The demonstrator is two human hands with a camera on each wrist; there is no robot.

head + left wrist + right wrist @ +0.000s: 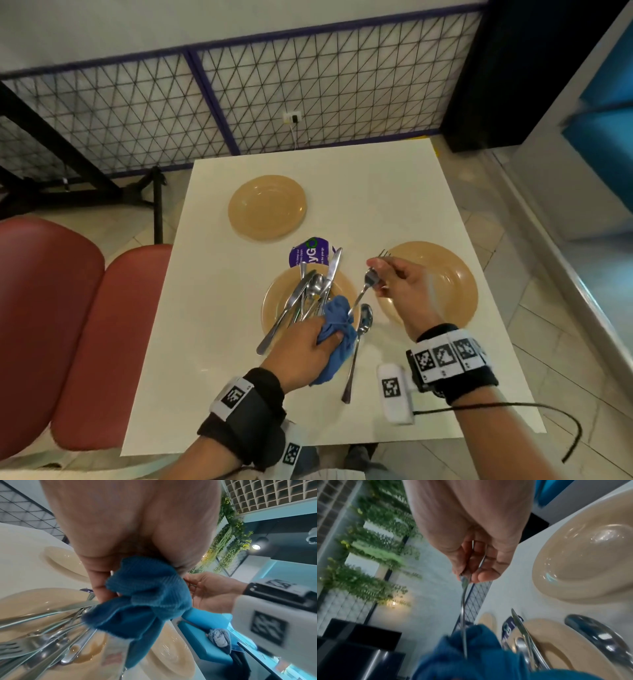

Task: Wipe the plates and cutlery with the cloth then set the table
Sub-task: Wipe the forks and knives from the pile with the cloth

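Observation:
My left hand [308, 342] grips a bunched blue cloth [337, 320] over the near edge of a tan plate [344, 282]. That plate holds several pieces of cutlery [313, 291], among them knives and a spoon. My right hand [400, 281] pinches a fork [364, 287] near its tines, and the fork's handle runs down into the cloth. The right wrist view shows the fork [463, 608] entering the cloth [471, 655]. A spoon [358, 342] lies alone on the white table [394, 192] beside the cloth. Two more tan plates stand bare, one far [267, 207], one right [452, 274].
A purple round sticker [308, 251] shows on the table behind the cutlery plate. Red padded seats [68, 325] stand at the left. A mesh railing [274, 102] runs behind the table. A cable [513, 411] trails from my right wrist.

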